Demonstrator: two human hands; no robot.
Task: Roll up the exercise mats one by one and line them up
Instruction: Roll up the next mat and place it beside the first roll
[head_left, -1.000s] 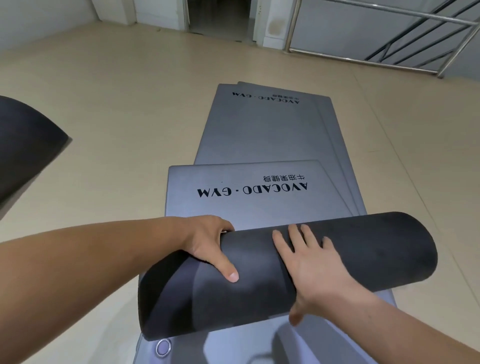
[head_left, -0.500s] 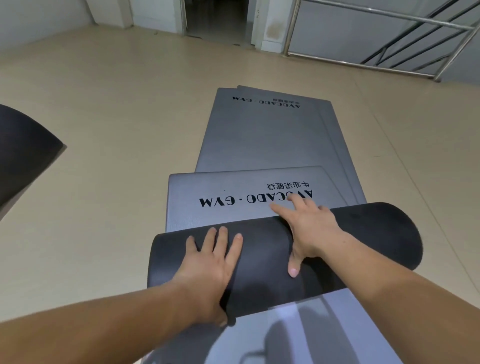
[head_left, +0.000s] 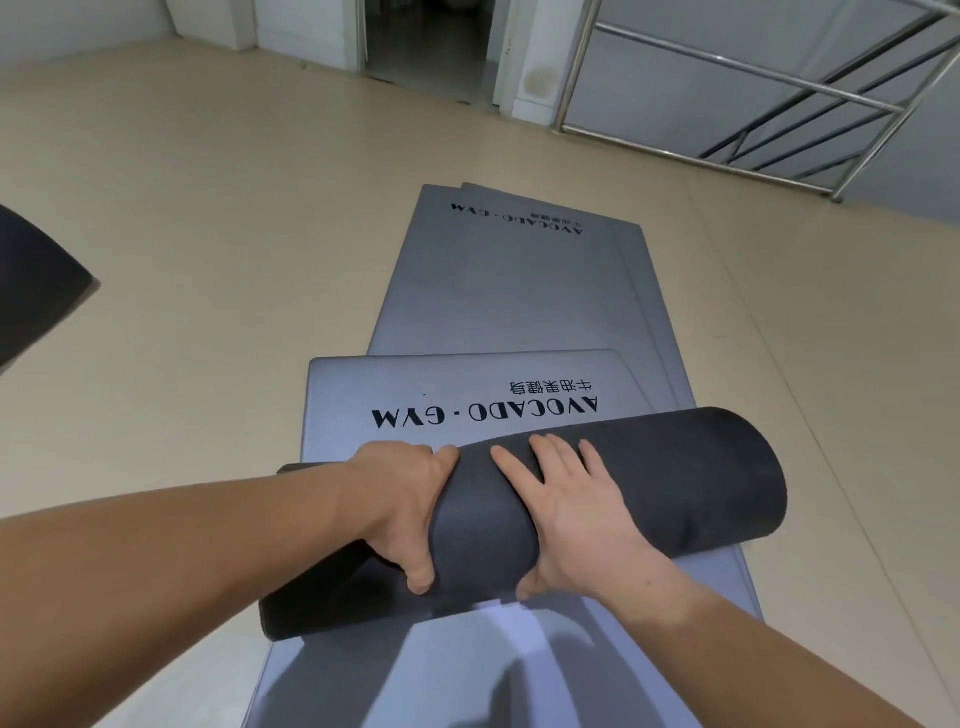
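A grey exercise mat printed AVOCADO-GYM (head_left: 395, 384) lies on the floor, most of it wound into a thick dark roll (head_left: 675, 478) lying crosswise in front of me. My left hand (head_left: 405, 504) grips the roll near its middle, fingers curled over the far side and thumb on the near side. Beside it, my right hand (head_left: 576, 514) lies flat on top of the roll with fingers straight. Only a short flat end with the lettering stays unrolled beyond the roll. Two more flat grey mats (head_left: 509, 286) lie stacked underneath and stretch away from me.
A dark rolled mat (head_left: 31, 291) pokes in at the left edge. Beige floor (head_left: 208, 234) surrounds the mats. A metal stair railing (head_left: 779, 93) stands at the back right, and a doorway (head_left: 426, 36) opens at the back centre.
The roll has moved further along the mat toward the lettering. My left hand went from lying flat on top to gripping the roll; my right hand pulled back onto the roll's top.
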